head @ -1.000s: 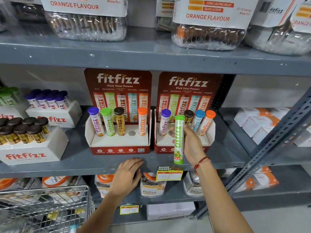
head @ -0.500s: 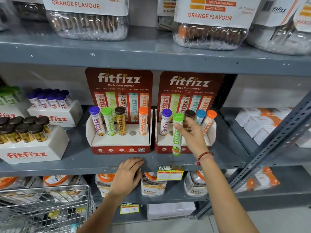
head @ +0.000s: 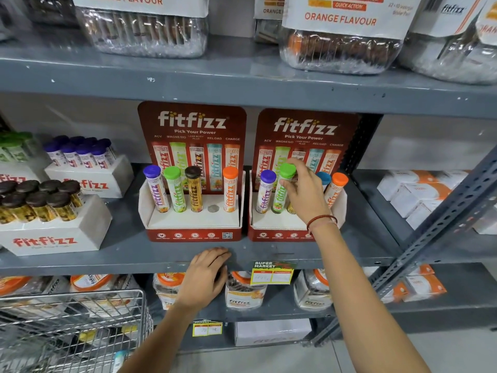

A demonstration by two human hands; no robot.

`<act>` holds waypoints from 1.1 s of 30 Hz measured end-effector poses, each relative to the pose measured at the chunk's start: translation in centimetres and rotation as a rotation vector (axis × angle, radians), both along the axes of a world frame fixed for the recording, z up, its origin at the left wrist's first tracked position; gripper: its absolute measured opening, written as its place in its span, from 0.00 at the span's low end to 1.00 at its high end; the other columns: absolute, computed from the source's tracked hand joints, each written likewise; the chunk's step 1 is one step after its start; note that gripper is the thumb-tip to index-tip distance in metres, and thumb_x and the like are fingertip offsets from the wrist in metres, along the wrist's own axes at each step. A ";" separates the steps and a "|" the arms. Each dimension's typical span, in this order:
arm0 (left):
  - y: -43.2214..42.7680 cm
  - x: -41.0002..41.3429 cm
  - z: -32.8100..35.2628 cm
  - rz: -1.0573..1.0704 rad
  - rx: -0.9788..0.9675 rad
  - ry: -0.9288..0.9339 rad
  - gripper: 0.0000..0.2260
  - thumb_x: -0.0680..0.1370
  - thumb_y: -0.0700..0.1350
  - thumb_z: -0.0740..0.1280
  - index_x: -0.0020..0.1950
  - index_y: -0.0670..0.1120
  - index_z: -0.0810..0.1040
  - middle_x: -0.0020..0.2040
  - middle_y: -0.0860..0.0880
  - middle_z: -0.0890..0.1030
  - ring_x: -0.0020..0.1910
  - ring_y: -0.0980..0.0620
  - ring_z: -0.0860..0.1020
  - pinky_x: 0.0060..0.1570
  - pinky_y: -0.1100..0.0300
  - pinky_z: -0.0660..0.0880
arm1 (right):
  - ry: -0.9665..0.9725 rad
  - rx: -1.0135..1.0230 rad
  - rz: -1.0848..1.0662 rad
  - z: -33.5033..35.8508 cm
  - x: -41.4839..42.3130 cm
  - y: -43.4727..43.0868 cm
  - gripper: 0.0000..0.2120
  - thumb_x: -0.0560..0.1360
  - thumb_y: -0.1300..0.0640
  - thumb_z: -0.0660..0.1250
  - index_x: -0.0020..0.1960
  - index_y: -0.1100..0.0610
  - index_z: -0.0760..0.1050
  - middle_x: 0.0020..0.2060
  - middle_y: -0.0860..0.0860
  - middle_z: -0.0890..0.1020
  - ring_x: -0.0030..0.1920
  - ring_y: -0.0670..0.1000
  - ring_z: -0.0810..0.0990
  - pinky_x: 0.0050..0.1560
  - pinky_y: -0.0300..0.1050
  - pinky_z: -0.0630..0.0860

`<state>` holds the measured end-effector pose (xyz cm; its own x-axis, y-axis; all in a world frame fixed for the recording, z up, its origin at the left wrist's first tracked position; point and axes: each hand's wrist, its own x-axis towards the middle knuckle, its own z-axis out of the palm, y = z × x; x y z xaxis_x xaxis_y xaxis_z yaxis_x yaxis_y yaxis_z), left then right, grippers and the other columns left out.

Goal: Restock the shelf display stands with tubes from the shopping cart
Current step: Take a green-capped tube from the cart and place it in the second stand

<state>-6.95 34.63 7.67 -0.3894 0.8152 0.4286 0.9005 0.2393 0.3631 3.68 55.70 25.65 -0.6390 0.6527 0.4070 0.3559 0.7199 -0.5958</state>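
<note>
right hand point(head: 304, 195) is gripping the green-capped tube point(head: 283, 190) near its cap, long axis nearly upright, base entering the right display stand point(head: 279, 227) beside the purple-capped tube point(head: 265, 192); left hand point(head: 204, 278) is resting flat and empty-handed on the shelf edge point(head: 134, 261).

Bare forearms, no sleeves

The right hand point(head: 305, 193) wore a thin red thread bracelet point(head: 321, 219) at the wrist; the left hand point(head: 202, 278) wore nothing.

We are seeing even, bright overhead light, glare shining on the plastic jars point(head: 341, 49), edges bending with wide-angle distortion, the shopping cart point(head: 72, 327) blurring softly.
</note>
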 end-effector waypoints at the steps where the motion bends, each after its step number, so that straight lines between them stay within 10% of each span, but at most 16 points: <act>1: 0.0 0.0 0.0 0.000 -0.001 0.000 0.17 0.75 0.48 0.57 0.57 0.44 0.80 0.54 0.49 0.81 0.54 0.51 0.75 0.54 0.54 0.71 | -0.013 0.006 -0.005 0.1 -0.2 -0.1 0.21 0.75 0.63 0.65 0.67 0.57 0.67 0.55 0.60 0.79 0.53 0.59 0.78 0.57 0.58 0.77; 21: -0.2 0.2 0.4 -0.020 -0.019 -0.022 0.17 0.76 0.48 0.57 0.58 0.43 0.79 0.56 0.48 0.80 0.56 0.50 0.75 0.56 0.53 0.70 | -0.328 0.097 -0.091 1.7 -1.0 -0.1 0.24 0.74 0.72 0.61 0.68 0.58 0.70 0.64 0.59 0.75 0.63 0.61 0.75 0.62 0.53 0.72; 33: -0.6 -0.3 2.3 -0.002 -0.049 -0.035 0.16 0.75 0.48 0.57 0.52 0.43 0.81 0.50 0.47 0.82 0.48 0.47 0.79 0.49 0.53 0.76 | -0.134 0.167 -0.255 1.6 -0.6 -2.0 0.22 0.72 0.69 0.64 0.66 0.58 0.71 0.60 0.59 0.78 0.59 0.61 0.77 0.56 0.54 0.77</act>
<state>-7.25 34.05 10.01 -0.4018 0.8360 0.3738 0.8879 0.2557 0.3825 3.09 53.71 27.25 -0.5186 0.7300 0.4451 0.6044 0.6812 -0.4131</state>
